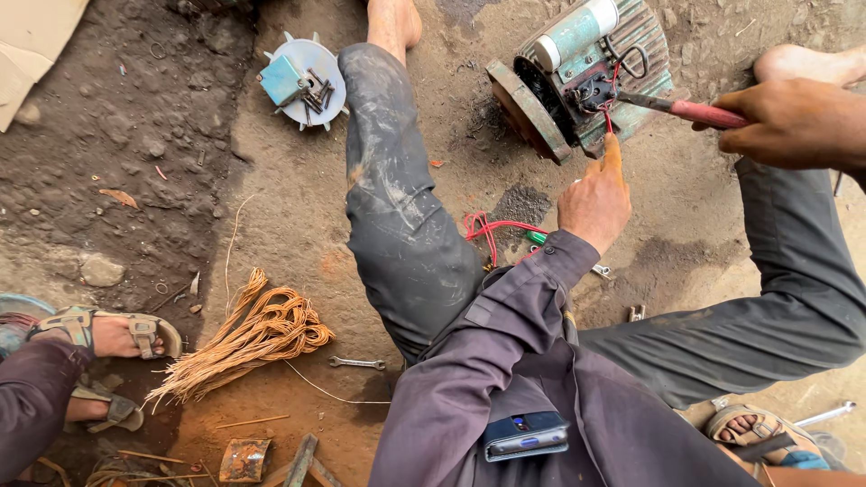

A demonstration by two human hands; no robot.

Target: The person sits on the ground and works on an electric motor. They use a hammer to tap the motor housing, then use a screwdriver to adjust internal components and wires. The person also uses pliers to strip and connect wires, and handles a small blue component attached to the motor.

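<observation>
While you sit on the dirt floor (298,198) with legs spread, your items stand as follows. Electric motor (586,77): green, ribbed housing, lying on its side on the ground between your feet, open terminal area with red wires facing you. Right hand (794,122): grip closed around the red handle of a screwdriver (686,110), its shaft reaching into the motor's terminal area. Left hand (595,198): fingers loosely curled and holding nothing, index finger extended and touching the motor's lower edge just below the wires. Loose red wire (492,230): on the ground beside your left wrist. Fan cover (304,81): pale, round, beyond your left knee, holding a small blue box and what appear to be bolts. Copper wire bundle (248,338): heaped on the floor to your left. Wrench (356,363): small, just beside that bundle. Another person's sandalled foot (117,335): at the left edge.
</observation>
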